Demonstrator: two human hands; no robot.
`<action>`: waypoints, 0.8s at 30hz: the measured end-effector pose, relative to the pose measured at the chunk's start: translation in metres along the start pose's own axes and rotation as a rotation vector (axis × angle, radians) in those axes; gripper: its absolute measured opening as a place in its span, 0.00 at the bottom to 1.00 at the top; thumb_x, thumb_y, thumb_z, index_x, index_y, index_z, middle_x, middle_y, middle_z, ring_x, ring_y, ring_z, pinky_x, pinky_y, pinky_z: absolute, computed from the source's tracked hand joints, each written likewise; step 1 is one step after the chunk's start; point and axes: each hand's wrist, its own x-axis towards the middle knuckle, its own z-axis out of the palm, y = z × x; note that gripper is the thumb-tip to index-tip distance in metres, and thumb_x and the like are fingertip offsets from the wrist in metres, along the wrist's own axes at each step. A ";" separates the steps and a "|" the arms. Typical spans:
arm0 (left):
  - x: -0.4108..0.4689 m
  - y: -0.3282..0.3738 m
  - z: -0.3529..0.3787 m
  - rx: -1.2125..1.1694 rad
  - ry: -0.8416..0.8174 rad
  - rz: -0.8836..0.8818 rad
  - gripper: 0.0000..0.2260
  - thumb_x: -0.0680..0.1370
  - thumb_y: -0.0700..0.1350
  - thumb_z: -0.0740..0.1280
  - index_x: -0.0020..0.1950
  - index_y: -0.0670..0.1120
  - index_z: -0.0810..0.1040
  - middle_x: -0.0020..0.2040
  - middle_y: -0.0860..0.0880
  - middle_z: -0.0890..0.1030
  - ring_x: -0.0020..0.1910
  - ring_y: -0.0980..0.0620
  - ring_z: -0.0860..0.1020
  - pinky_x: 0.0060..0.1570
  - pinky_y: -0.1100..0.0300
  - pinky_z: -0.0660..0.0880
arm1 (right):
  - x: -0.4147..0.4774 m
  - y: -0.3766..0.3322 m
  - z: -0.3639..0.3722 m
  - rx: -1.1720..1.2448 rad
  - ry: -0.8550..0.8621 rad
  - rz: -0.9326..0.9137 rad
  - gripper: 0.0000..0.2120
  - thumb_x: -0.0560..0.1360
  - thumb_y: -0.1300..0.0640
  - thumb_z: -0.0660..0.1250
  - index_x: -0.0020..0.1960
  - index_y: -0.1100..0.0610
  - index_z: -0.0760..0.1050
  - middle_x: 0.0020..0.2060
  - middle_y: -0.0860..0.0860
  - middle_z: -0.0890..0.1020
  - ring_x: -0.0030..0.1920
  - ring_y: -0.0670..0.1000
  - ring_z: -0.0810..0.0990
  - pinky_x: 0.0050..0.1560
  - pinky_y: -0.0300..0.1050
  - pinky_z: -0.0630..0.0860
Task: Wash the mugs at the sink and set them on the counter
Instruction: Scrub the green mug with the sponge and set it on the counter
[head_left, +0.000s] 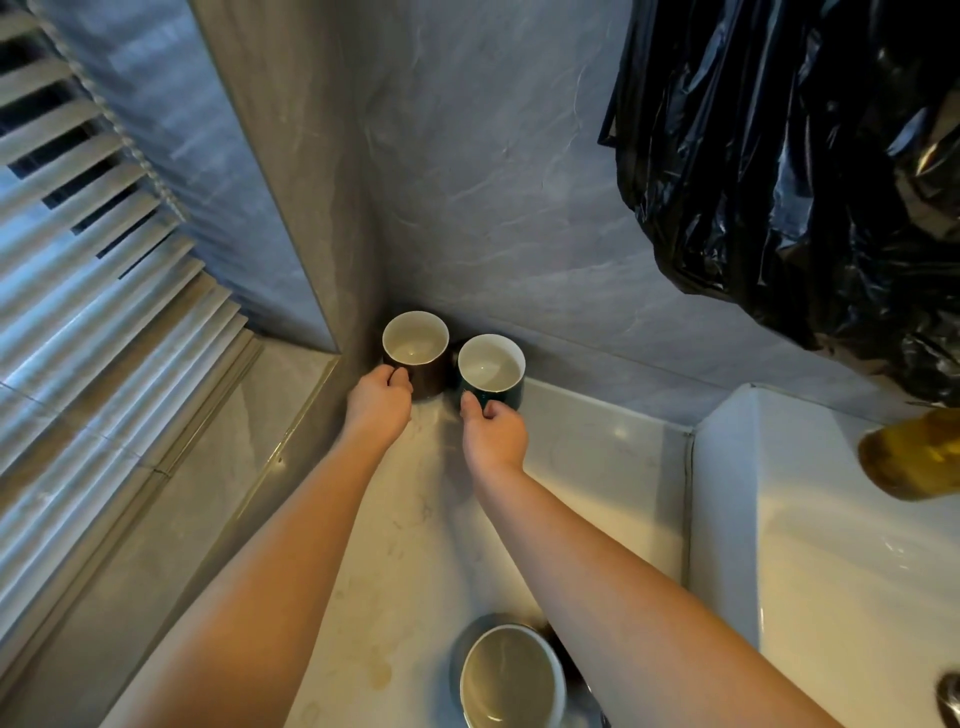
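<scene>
Grip, left hand (379, 400): curled fingers round near side of brown mug (415, 356). Right hand (493, 431): pinched near side of green mug (491, 370). Stood upright side by side in back corner of counter (415, 519), against wall, just beyond hands. Third mug (511, 675): stood near front edge, left of sink (831, 545).

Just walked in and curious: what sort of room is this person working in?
Likely a small kitchen, perhaps a washroom: a white sink beside a pale counter, a brown mug and a green mug on it, a black bin bag hanging above.
</scene>
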 end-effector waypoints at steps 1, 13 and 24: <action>0.000 0.000 0.000 0.001 0.001 -0.005 0.12 0.82 0.46 0.57 0.45 0.43 0.76 0.38 0.44 0.77 0.36 0.46 0.73 0.38 0.57 0.69 | 0.000 0.000 0.000 -0.006 -0.005 0.002 0.22 0.79 0.50 0.65 0.31 0.55 0.60 0.30 0.50 0.65 0.30 0.48 0.63 0.30 0.42 0.60; 0.005 0.001 -0.004 -0.256 -0.032 -0.200 0.11 0.81 0.49 0.64 0.55 0.42 0.72 0.36 0.46 0.77 0.34 0.49 0.78 0.56 0.45 0.78 | 0.002 -0.002 0.005 0.053 -0.031 0.054 0.20 0.75 0.47 0.69 0.32 0.55 0.66 0.34 0.54 0.74 0.39 0.57 0.78 0.45 0.52 0.77; -0.085 -0.004 -0.026 0.132 -0.035 -0.096 0.19 0.78 0.52 0.67 0.64 0.46 0.69 0.53 0.47 0.78 0.50 0.46 0.78 0.49 0.57 0.75 | -0.053 -0.004 -0.093 -0.473 -0.281 -0.165 0.19 0.73 0.49 0.69 0.61 0.51 0.69 0.60 0.51 0.74 0.55 0.51 0.75 0.53 0.44 0.71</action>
